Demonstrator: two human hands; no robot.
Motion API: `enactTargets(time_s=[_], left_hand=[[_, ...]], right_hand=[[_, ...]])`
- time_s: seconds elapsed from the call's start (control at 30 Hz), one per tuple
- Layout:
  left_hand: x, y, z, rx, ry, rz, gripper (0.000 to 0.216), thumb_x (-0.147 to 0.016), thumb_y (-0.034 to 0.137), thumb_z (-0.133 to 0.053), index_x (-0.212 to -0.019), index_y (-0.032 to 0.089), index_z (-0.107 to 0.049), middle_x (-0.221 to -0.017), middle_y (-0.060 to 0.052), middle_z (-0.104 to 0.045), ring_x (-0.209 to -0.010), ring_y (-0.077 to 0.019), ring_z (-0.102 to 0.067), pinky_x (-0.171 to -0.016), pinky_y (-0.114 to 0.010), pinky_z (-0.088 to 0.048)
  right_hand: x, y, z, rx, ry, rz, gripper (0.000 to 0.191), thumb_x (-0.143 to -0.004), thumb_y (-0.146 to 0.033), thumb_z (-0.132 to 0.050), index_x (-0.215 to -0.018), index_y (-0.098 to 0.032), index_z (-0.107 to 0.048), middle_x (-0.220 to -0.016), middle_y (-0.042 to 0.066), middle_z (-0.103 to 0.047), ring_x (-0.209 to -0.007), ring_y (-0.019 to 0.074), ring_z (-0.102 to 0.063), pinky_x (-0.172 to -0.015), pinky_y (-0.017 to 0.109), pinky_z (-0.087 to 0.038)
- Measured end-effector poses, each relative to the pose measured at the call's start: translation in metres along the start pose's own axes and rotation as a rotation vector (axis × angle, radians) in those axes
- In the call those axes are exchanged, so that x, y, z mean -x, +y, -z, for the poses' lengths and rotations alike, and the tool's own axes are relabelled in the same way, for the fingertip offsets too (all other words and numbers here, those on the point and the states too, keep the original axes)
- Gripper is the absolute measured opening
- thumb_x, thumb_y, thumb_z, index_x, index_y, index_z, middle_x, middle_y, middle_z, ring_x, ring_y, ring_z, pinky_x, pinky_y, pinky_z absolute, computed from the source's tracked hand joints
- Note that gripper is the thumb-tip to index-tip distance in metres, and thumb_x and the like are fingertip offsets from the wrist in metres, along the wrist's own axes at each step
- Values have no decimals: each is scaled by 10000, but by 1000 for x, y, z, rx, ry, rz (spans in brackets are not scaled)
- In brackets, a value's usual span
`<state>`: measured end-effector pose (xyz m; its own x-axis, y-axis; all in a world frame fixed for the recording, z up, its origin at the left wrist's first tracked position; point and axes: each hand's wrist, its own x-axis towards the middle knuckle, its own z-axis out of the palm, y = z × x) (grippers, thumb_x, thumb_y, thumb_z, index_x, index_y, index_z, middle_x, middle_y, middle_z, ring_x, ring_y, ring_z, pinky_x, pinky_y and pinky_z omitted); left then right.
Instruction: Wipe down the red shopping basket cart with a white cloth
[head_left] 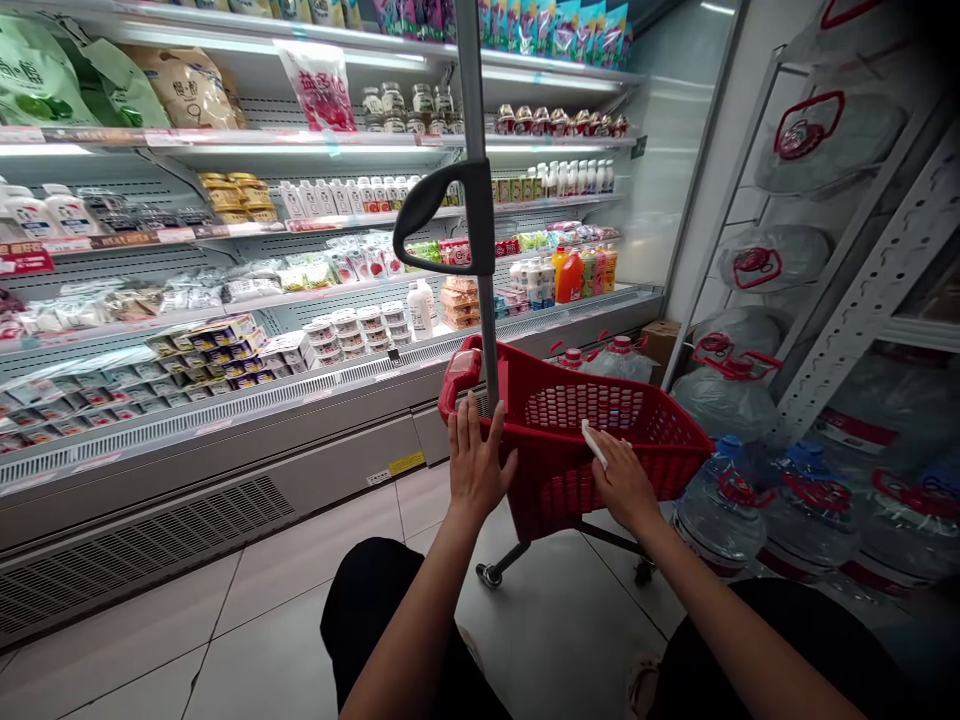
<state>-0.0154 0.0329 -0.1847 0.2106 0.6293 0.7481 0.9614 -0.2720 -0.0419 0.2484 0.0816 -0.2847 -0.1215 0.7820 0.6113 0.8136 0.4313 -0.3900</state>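
A red plastic shopping basket (645, 415) on wheels stands on the tiled floor in front of me. Its grey pull handle pole (480, 250) rises straight up, ending in a black loop grip (442, 215). My left hand (475, 465) lies flat and open against the basket's near wall, fingers up, beside the foot of the pole. My right hand (622, 480) rests on the basket's near rim and is closed on a small white cloth or wipe (594, 443) pressed to the rim. My knees in dark trousers show at the bottom.
An open chiller (225, 300) with shelves of dairy, drinks and packaged food runs along the left. Large water bottles (724, 510) stand on the floor at right, with more on a white metal rack (862, 260). A cardboard box (660, 340) sits behind the basket.
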Motion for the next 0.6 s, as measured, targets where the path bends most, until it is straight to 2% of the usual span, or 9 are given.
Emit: enactTargets(time_s=[0.07,0.17,0.27,0.37,0.47,0.6], left_hand=[[-1,2,1,8,-1,-15,860,-923,402,-700,-1655,352,-252,-1766,-92,41,-1600,-444,-61,-1250,-668,-222],[-1,3,2,10,-10,-15,809,-881,396,-748,-1602,388,-381,-1768,-60,42,-1593,-473,-35,-1231,-705,-235],[-2,2,2,-3,-32,-5,813,-863,354,-755,-1595,380,-402,-1767,-67,-20,-1596,-463,-61,-1233,-703,-245],[-2,-3,4,-16,-57,1,846,-850,316,-754,-1607,379,-381,-1762,-76,-79,-1599,-446,-87,-1232,-709,-245],[-2,-8,6,-20,-64,5,844,-843,309,-759,-1601,372,-394,-1763,-71,-69,-1601,-438,-85,-1239,-689,-244],[0,-15,3,-19,-53,51,795,-865,287,-730,-1593,332,-414,-1765,-83,-57,-1604,-424,-89,-1239,-647,-267]], right_hand=[[-3,-11,-3,-21,-7,-38,592,-1013,-224,-323,-1599,-235,-404,-1576,77,-526,-1484,251,-437,-1263,582,-274],[-16,-55,-12,-116,-19,30,625,-1006,-209,-318,-1628,-259,-346,-1625,58,-465,-1507,232,-406,-1270,567,-268],[-29,-103,-19,-205,-38,144,655,-1003,-202,-326,-1654,-253,-281,-1662,57,-405,-1537,212,-354,-1285,533,-256],[-36,-123,-20,-236,-54,210,667,-998,-187,-332,-1658,-258,-270,-1655,56,-418,-1537,212,-353,-1289,532,-245],[-32,-103,-15,-213,-76,226,667,-1003,-184,-322,-1659,-282,-261,-1645,36,-435,-1516,207,-385,-1285,536,-250],[-9,-33,-4,-68,-55,148,637,-1001,-187,-323,-1632,-268,-332,-1594,41,-503,-1465,215,-447,-1279,540,-256]])
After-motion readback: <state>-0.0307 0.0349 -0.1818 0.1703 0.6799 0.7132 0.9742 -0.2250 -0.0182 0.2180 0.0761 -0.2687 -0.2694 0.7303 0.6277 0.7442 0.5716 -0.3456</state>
